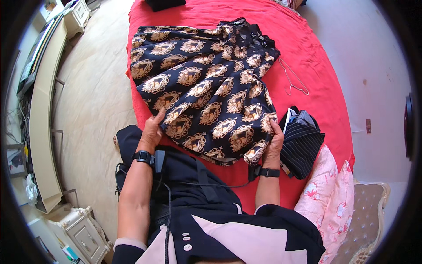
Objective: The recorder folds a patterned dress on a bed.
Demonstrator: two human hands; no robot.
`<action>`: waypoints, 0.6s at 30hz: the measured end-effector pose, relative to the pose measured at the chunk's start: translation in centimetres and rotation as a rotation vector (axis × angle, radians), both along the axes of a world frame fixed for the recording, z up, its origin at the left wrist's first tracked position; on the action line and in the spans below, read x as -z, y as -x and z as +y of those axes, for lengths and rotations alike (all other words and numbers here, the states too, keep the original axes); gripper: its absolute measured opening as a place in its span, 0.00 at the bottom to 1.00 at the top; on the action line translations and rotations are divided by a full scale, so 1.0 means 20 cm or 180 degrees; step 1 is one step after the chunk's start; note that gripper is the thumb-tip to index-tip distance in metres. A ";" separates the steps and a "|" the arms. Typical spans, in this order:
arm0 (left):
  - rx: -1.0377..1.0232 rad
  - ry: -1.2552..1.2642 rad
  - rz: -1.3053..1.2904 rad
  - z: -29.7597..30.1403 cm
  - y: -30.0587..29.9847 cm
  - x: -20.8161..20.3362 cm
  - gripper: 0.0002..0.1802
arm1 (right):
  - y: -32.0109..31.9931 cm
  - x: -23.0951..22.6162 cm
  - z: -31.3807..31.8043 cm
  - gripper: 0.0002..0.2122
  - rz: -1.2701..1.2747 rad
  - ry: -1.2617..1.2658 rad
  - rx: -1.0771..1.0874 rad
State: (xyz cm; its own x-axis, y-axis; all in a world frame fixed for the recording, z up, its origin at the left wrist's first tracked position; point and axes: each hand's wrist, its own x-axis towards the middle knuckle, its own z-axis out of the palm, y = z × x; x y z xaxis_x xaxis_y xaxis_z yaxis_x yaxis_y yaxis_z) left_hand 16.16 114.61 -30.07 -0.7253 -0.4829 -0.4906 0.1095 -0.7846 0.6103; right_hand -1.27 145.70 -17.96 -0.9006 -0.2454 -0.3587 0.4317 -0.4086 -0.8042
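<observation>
A black dress [204, 88] with a repeated gold medallion print lies spread over the red bedsheet [314, 72]. Its dark lace top points to the far right and its wide skirt fans toward me. At the skirt's near left edge my left hand [153, 127] pinches the fabric between thumb and fingers. My right hand [275, 138] grips the hem at the near right corner, where the cloth bunches up. Part of each hand's fingers is hidden by the dress. Straps with small devices sit on both wrists.
Right of the dress lies a wire hanger [293, 80]. Folded dark striped clothing [302, 147] rests beside my right hand, near a pink patterned pillow [321, 185]. A black cloth [165, 3] sits at the bed's far end. A cable [168, 211] runs across my front.
</observation>
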 end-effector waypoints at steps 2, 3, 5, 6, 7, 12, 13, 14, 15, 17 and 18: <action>0.0484 0.0122 0.0081 0.02 -0.03 0.02 0.17 | 0.02 0.04 0.01 0.12 0.0255 -0.0106 -0.0058; 0.0467 0.0127 0.0083 0.03 -0.05 0.05 0.17 | 0.01 0.02 -0.01 0.12 0.0405 -0.0110 -0.0094; 0.0731 0.0688 -0.0751 0.03 -0.08 0.10 0.15 | -0.03 -0.08 -0.07 0.12 0.0441 -0.0122 -0.0134; 0.0650 0.0800 -0.0475 0.05 -0.06 0.10 0.13 | -0.04 -0.12 -0.08 0.12 0.0488 -0.0142 -0.0136; 0.0654 0.0798 -0.0457 0.06 -0.06 0.10 0.13 | -0.03 -0.11 -0.08 0.12 0.0504 -0.0147 -0.0130; 0.1182 0.1152 -0.0896 0.02 -0.11 0.10 0.14 | -0.01 -0.12 -0.03 0.13 0.1675 -0.0055 0.0454; 0.1603 0.1371 -0.1258 0.01 -0.12 0.09 0.14 | -0.01 -0.18 -0.04 0.13 0.1299 0.0445 0.0362; 0.1511 0.1224 -0.0927 0.02 -0.12 0.09 0.12 | 0.04 -0.06 0.02 0.14 0.1667 -0.0454 0.0607; 0.1505 0.1227 -0.0925 0.03 -0.11 0.08 0.12 | 0.05 -0.15 0.01 0.14 0.0416 0.0409 0.0275; 0.0867 0.0767 -0.0691 0.05 -0.11 0.05 0.06 | 0.07 -0.09 0.03 0.14 0.0013 0.0221 0.0027; 0.0869 0.0767 -0.0680 0.06 -0.10 0.02 0.06 | 0.08 -0.05 0.04 0.12 -0.0309 0.0254 -0.0031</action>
State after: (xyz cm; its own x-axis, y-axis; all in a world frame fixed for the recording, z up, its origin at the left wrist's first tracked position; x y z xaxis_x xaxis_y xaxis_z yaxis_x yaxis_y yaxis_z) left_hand 18.13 115.85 -30.51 -0.7367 -0.4065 -0.5405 -0.2315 -0.5994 0.7663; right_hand -2.83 146.41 -17.02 -0.8601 -0.2852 -0.4230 0.5101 -0.4652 -0.7235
